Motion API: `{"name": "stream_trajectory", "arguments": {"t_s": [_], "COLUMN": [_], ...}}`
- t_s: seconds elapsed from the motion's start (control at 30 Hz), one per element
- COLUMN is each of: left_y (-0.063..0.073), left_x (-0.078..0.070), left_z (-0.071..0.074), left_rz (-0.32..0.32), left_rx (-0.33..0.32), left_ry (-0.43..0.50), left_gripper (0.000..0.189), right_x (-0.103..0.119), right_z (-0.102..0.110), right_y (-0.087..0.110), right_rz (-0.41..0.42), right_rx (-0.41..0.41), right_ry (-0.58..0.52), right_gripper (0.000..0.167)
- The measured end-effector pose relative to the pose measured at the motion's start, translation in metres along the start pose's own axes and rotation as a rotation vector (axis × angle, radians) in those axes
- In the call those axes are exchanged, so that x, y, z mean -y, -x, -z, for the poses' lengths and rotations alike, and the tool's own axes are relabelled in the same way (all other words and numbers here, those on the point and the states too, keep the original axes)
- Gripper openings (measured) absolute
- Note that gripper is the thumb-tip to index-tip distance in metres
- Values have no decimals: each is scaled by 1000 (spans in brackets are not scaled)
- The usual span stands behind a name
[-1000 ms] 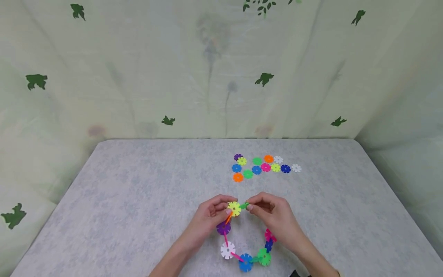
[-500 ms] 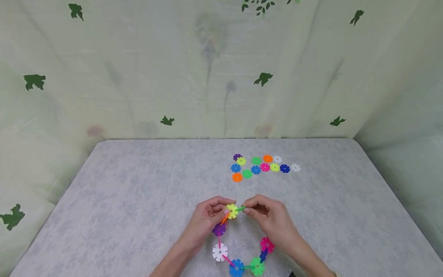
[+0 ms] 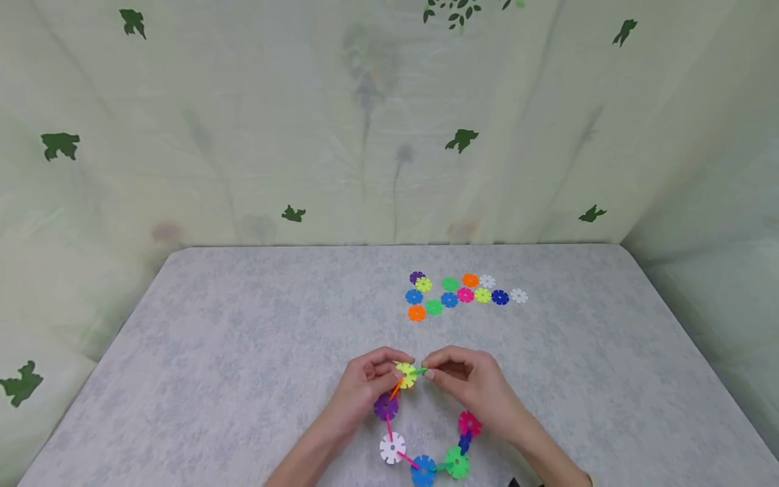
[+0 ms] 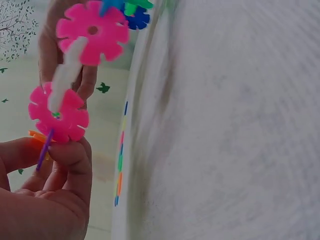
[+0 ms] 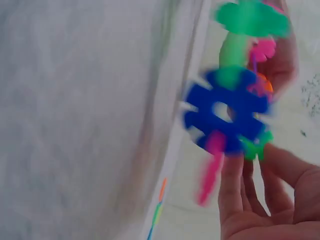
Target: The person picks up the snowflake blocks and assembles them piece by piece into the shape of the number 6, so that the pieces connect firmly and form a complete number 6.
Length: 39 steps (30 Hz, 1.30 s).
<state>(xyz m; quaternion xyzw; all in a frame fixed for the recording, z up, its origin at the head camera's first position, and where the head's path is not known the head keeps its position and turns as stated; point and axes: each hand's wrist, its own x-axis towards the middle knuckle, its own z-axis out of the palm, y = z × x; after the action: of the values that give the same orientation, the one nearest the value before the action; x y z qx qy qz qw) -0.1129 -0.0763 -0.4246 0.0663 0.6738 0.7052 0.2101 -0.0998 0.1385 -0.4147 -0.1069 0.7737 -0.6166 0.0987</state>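
A chain of slotted plastic snowflake discs hangs between my hands in the head view. My left hand [image 3: 368,382] pinches it by the yellow disc [image 3: 406,375], where an orange disc [image 3: 395,391] joins on. With thumb and fingertips my right hand [image 3: 477,382] grips a green disc [image 3: 420,371], seen edge-on against the yellow one; how deep their slots engage is hidden. Below run a purple disc [image 3: 386,408], a white disc [image 3: 392,448], a blue disc [image 3: 423,471] and more, ending at a pink disc [image 3: 470,424]. A dark blue disc [image 5: 227,110] blurs close to the right wrist camera.
Loose discs lie flat on the grey table [image 3: 243,338] beyond my hands, among them an orange disc [image 3: 416,313] and a white disc [image 3: 519,295]. A pale curtain [image 3: 243,135] with green bird shapes stands behind the table's far edge.
My right hand has shifted left, narrowing the gap to the left hand and the yellow disc. Both hands sit slightly lower in view, and the hanging chain has swayed. The loose discs stay put.
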Motion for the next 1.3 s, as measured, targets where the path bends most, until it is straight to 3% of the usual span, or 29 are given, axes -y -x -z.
{"name": "stream_trajectory", "arguments": {"t_s": [0.17,0.53,0.7,0.8,1.03,1.3], "left_y": [-2,-2,-2,-2,-3,-3], "left_x": [1,-2,-4,-3,-1,-1], "left_z": [2,5,4,4,4,3], "left_rz": [31,64,77,79,96,78], "left_rx": [7,0,2,0,-2,-9], "left_ry": [-43,-48,-37,-34,-36,-34], "left_gripper": [26,25,26,24,26,26], "right_x": [-7,-35,-42,-44,-54,-53], "right_z": [23,115,150,166,185,184], "right_y": [-8,-36,-49,-55,-70,-74], "right_rz": [-53,-2,-83,-124,-93,-171], "right_rx": [67,-96,-110,-78,13,-42], "right_ry": [71,456,581,625,640,643], "right_gripper": [27,25,35,42,38,30]}}
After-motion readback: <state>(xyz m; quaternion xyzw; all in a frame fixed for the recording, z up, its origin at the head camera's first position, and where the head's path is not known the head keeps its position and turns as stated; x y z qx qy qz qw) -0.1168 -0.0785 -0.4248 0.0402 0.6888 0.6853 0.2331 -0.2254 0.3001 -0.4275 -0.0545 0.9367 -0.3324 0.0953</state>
